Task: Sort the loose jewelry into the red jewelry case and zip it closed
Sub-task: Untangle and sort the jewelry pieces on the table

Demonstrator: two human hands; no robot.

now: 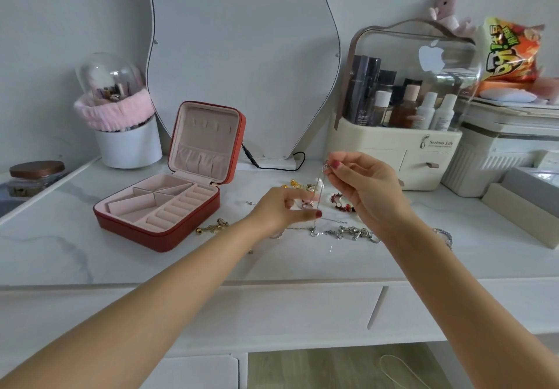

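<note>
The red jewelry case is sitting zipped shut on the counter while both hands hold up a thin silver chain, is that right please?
Not quite: the head view shows the red jewelry case open, lid upright, while the left hand and right hand hold up the thin silver chain.

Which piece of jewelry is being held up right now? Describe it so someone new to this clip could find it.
Start at the open red case on the white table, then look right to the hands. A thin silver chain hangs between the right hand and left hand. It alone is lifted; the other pieces lie flat.
</note>
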